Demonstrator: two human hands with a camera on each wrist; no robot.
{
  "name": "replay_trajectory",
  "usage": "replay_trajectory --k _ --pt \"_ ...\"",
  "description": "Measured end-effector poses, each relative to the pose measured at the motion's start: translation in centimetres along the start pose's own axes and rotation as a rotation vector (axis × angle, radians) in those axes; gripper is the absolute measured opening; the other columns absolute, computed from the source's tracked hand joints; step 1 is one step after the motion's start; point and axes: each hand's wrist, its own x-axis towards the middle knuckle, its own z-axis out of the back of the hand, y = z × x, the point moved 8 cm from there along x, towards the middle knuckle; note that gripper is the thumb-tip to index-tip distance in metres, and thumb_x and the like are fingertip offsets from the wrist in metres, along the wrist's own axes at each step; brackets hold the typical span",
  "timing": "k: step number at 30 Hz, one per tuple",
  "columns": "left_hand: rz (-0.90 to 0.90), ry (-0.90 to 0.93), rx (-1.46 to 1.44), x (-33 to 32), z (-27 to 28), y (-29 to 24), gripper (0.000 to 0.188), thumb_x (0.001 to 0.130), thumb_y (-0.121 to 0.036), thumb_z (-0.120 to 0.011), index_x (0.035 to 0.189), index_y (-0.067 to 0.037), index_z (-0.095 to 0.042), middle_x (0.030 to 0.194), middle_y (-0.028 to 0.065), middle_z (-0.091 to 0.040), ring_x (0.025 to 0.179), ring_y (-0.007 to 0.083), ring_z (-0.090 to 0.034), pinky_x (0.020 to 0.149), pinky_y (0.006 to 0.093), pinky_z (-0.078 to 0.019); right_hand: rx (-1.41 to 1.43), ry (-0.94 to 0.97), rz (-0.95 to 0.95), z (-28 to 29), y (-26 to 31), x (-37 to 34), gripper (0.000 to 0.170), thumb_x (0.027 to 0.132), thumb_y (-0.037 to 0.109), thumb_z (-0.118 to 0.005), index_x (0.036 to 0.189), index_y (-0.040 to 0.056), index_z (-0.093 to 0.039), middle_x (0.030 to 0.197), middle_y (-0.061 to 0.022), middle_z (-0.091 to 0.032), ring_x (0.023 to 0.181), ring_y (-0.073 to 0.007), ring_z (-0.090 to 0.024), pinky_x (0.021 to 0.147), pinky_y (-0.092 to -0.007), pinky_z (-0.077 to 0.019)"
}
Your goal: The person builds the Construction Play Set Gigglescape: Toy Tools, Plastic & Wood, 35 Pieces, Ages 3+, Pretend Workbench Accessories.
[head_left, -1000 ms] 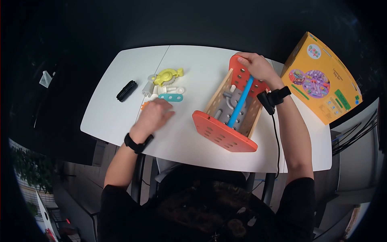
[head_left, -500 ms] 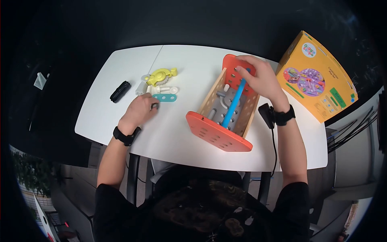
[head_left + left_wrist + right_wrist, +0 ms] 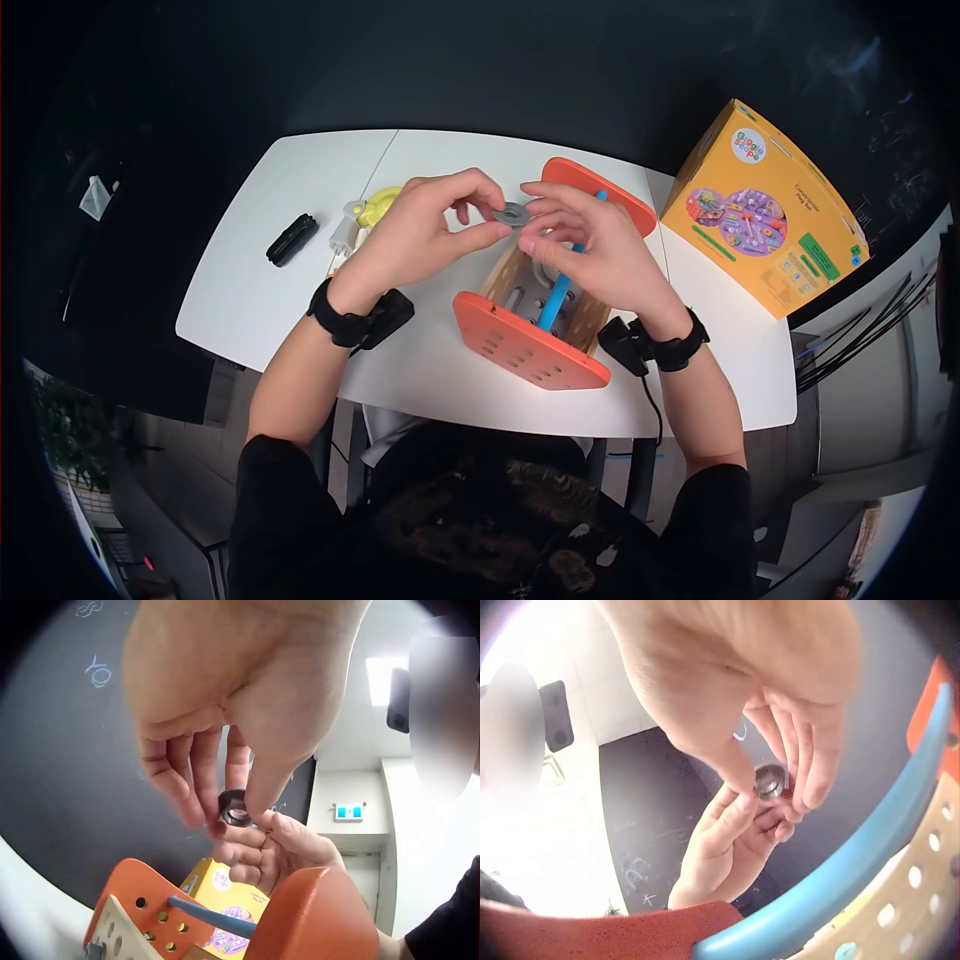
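Observation:
A small grey ring is pinched between the thumb and fingers of my left hand, above the toy box. My right hand is at the ring's other side, fingers spread and relaxed, fingertips at or very near its edge. The left wrist view shows the ring between the left thumb and fingers, with the right hand just below. Under the hands stands the toy box, with orange end panels, perforated wooden sides and a blue bar. Grey parts lie inside it.
Left on the white table lie a black object, a yellow-green toy part and a whitish-grey piece, partly behind the left arm. A yellow carton stands at the right. A cable hangs from the right wrist camera.
My left hand has come up and right from the loose parts with the grey ring. My right hand has left the box's far end and moved left to the ring.

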Motion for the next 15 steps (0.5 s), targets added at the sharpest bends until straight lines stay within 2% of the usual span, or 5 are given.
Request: replay_trajectory --k 3,7,9,13,15 --pt "-0.05 -0.072 0.041 1.0 -0.1 -0.5 0.017 0.087 -0.012 -0.079 0.099 -0.003 -0.071 0.096 0.0057 -0.075 0.086 0.0157 -0.068 0.078 0.0293 -0.0535 0.098 -0.125 -0.001 0.4 -0.3 0.3 0.045 0.093 0.018 -0.073 0.132 -0.0021 -0.06 0.113 -0.0178 -0.071 0.101 -0.0221 -0.072 0.09 -0.0331 -0.0569" --pt "-0.036 -0.12 0.035 1.4 0.0 -0.3 0.018 0.088 -0.013 -0.078 0.101 -0.002 -0.073 0.095 0.0076 -0.077 0.087 0.0177 -0.072 0.082 0.031 -0.0562 0.212 -0.194 0.003 0.9 -1.0 0.6 0.041 0.095 0.016 -0.072 0.13 -0.0023 -0.06 0.112 -0.0155 -0.071 0.099 -0.0196 -0.072 0.089 -0.0312 -0.0565" --pt "-0.039 -0.094 0.006 1.6 -0.4 -0.5 0.02 0.09 -0.014 -0.076 0.106 -0.001 -0.074 0.095 0.009 -0.078 0.088 0.0195 -0.074 0.084 0.032 -0.0577 0.391 -0.246 -0.08 1.1 -1.4 0.5 0.038 0.095 0.014 -0.071 0.127 -0.0022 -0.062 0.108 -0.0132 -0.072 0.099 -0.0176 -0.071 0.088 -0.0293 -0.056" --pt "-0.023 -0.074 -0.017 1.7 -0.8 0.2 0.024 0.093 -0.018 -0.075 0.11 -0.001 -0.074 0.095 0.0093 -0.077 0.088 0.0189 -0.074 0.083 0.0312 -0.0577 0.285 -0.326 -0.073 2.9 -1.9 -0.4 0.033 0.093 0.012 -0.071 0.121 -0.0032 -0.065 0.103 -0.0115 -0.072 0.095 -0.0155 -0.071 0.084 -0.0285 -0.0569" --pt "0.197 -0.042 0.035 1.5 -1.5 3.9 0.031 0.096 -0.027 -0.072 0.112 0.0 -0.073 0.1 0.0104 -0.076 0.092 0.0183 -0.073 0.083 0.0309 -0.0571 0.057 -0.435 -0.075 5.2 -2.4 -1.2 0.028 0.09 0.01 -0.07 0.114 -0.0038 -0.067 0.098 -0.0108 -0.073 0.088 -0.0144 -0.071 0.078 -0.0284 -0.0571"
